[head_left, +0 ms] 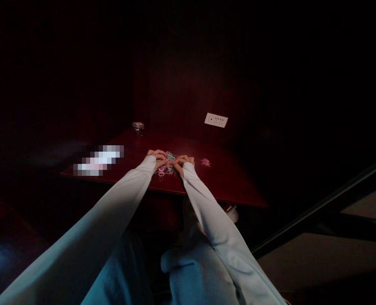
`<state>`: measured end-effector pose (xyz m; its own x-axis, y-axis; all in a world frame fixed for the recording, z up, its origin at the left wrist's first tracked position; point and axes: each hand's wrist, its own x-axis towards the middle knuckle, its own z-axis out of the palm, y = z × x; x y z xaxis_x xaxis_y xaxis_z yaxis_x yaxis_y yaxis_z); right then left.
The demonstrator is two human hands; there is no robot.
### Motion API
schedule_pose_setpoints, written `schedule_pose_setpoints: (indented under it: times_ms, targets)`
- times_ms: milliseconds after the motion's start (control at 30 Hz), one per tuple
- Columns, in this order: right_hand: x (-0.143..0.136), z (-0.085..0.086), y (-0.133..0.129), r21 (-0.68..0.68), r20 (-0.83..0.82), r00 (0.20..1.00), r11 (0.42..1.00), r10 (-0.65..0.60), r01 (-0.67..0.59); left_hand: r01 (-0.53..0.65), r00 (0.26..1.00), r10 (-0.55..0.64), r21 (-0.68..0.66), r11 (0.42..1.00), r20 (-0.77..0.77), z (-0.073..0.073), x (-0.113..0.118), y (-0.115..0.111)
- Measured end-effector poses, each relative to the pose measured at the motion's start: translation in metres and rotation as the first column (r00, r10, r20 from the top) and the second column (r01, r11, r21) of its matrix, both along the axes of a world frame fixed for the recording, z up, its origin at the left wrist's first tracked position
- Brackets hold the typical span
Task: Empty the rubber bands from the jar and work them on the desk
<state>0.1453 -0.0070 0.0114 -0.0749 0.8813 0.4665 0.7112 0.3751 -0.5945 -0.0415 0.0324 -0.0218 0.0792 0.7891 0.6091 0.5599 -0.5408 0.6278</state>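
Observation:
On the dark red table (137,148) lies a loose pile of small coloured loops (161,171) in pink, green and white, which look like elastic hair bands. My left hand (156,156) is over the pile's left side, its fingers bent and fingertips drawn together. From the right, my right hand (184,162) meets it with curled fingers, thumb and forefinger close together among the loops. Whatever sits between the fingertips is too small to make out. Just right of my right hand is a separate small heap of pink bands (205,162).
A clear lidded jar (138,128) stands toward the table's back left. A bright blurred-out patch (99,161) lies near the left edge. On the back panel is a white socket plate (216,120). My knees are below the table's front edge; the surroundings are very dark.

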Motion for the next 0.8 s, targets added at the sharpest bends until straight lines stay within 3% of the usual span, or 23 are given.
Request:
schedule_pose_setpoints:
  times_ms: [300, 567, 800]
  targets:
    - [0.000, 0.003, -0.003, -0.009, 0.001, 1.000, 1.000, -0.017, 0.017, -0.084, 0.995, 0.081, -0.061, 0.995, -0.055, 0.008, 0.003, -0.009]
    - [0.001, 0.005, -0.003, -0.028, -0.034, 0.999, 0.999, -0.017, 0.016, -0.091, 0.994, 0.084, -0.101, 0.991, -0.064, 0.021, 0.004, -0.019]
    - [0.001, 0.003, -0.001, -0.004, -0.047, 0.999, 1.000, -0.023, 0.023, -0.082, 0.996, 0.079, -0.087, 0.993, -0.034, 0.024, 0.004, -0.022]
